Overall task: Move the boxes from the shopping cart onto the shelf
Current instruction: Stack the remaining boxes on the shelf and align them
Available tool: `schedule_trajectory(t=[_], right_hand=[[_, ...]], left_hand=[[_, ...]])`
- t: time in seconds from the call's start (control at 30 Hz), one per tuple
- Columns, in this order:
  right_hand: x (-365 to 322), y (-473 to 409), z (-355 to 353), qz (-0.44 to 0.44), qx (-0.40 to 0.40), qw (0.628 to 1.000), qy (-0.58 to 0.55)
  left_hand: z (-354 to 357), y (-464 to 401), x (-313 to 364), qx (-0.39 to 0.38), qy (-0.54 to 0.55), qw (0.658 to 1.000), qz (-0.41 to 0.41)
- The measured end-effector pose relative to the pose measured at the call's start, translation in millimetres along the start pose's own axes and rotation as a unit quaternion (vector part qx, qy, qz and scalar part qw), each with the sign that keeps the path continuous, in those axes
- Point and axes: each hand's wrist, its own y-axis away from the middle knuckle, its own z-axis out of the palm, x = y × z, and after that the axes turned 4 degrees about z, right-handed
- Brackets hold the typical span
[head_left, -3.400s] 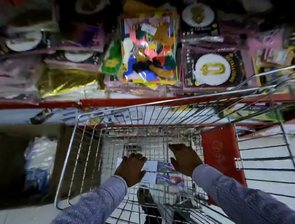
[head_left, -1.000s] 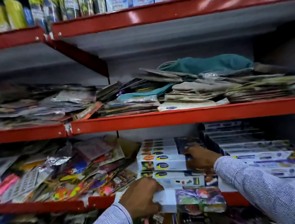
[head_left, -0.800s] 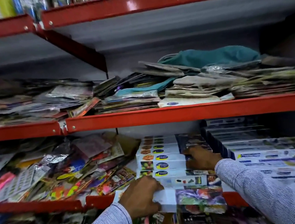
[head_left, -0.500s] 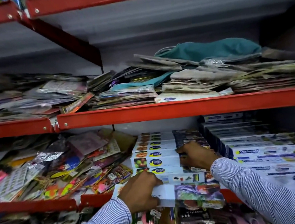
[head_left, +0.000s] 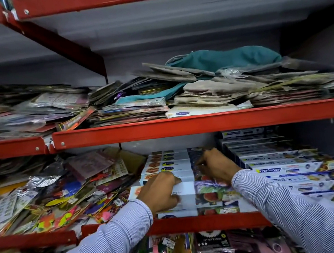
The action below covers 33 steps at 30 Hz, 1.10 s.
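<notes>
While I watch remotely, both hands work at the red shelf [head_left: 191, 224].
Boxes [head_left: 169, 163] lie stacked there; my left hand [head_left: 160, 191] clasps the front box [head_left: 208, 193] at its left end, and my right hand [head_left: 216, 165] presses curled fingers onto the stack.

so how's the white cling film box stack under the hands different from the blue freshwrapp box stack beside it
The white-and-fruit-print cling film boxes have white left halves and photo right halves; the blue-edged Freshwrapp boxes have dark blue sides. The cling film stack has the left hand and right hand on it; the Freshwrapp stack is untouched. The Freshwrapp stack rises higher at the back. Both are long flat cartons on the same red shelf.
</notes>
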Motion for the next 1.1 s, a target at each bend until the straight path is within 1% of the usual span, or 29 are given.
schedule_trajectory(t=[0.13,0.23,0.3,0.37,0.43,0.53,0.6,0.67,0.8,0.97,1.1], right_hand=[[-0.9,4.4,-8.4,-0.011,0.019,1.000,0.008],[1.8,11.8,-7.4,-0.009,0.024,0.999,0.028],[5.5,18.6,-4.6,0.006,0.029,0.999,0.039],[5.8,28.7,0.0,0.000,0.043,0.998,0.039],[3.5,40.0,7.3,-0.014,0.049,0.998,0.035],[-0.8,55.7,21.6,-0.043,0.062,0.997,0.034],[0.9,60.9,34.0,-0.052,0.054,0.995,0.066],[5.4,63.7,44.8,-0.044,0.043,0.993,0.103],[9.5,65.3,51.8,-0.049,0.041,0.988,0.141],[9.4,65.5,52.1,-0.052,0.051,0.989,0.131],[7.7,66.1,49.2,-0.057,0.055,0.989,0.126]], left_hand=[[8.6,-17.3,-2.1,0.020,-0.007,0.999,-0.028],[22.6,-23.3,-4.8,0.030,0.007,0.999,-0.037],[31.2,-24.2,-6.9,0.029,-0.004,0.999,-0.038],[37.4,-23.2,-7.9,0.035,-0.025,0.998,-0.037],[43.0,-20.9,-6.6,0.052,-0.035,0.997,-0.033],[50.4,-15.5,-1.8,0.088,-0.019,0.995,-0.039],[54.2,-11.1,-0.4,0.104,-0.028,0.993,-0.038],[58.6,-6.5,-3.2,0.102,-0.051,0.993,-0.042],[65.8,4.4,-21.1,0.094,-0.063,0.989,-0.092],[67.7,11.5,-31.4,0.076,-0.078,0.990,-0.087],[68.4,9.0,-30.2,0.073,-0.069,0.991,-0.089]])
